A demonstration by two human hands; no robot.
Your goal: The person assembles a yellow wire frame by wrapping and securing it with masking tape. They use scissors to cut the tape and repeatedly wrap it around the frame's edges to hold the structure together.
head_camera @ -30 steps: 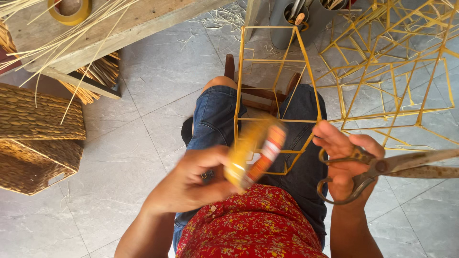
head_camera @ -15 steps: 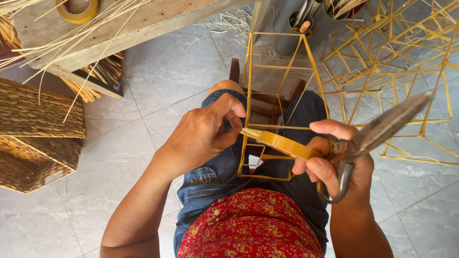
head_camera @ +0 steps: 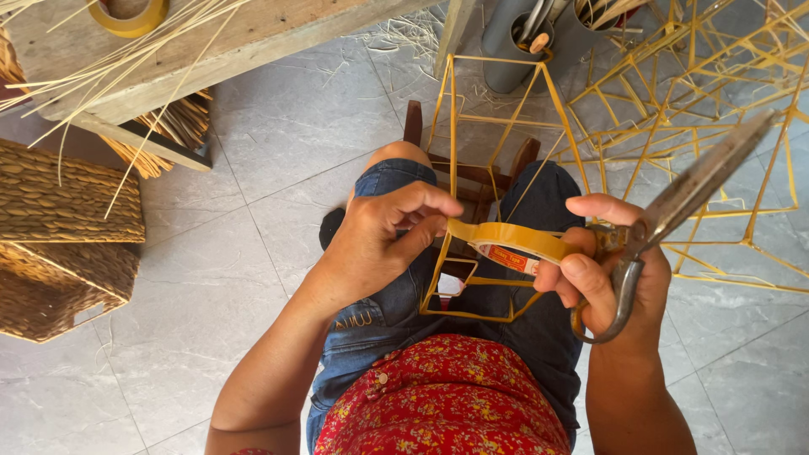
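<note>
While I sit over the grey tiled floor (head_camera: 278,143), woven baskets (head_camera: 63,240) lie to my left below a wooden bench (head_camera: 253,38) strewn with straw, a tape ring (head_camera: 126,15) on top. More yellow wire frames (head_camera: 699,126) pile up at right. One yellow frame (head_camera: 472,194) stands between my knees, its uprights crossing in front of the tape. My left hand (head_camera: 379,244) pinches the free end of the yellow tape strip (head_camera: 506,236), fingers curled closed. My right hand (head_camera: 611,270) is closed round the tape roll (head_camera: 506,255) and the scissors (head_camera: 674,211), blades pointing up right.
</note>
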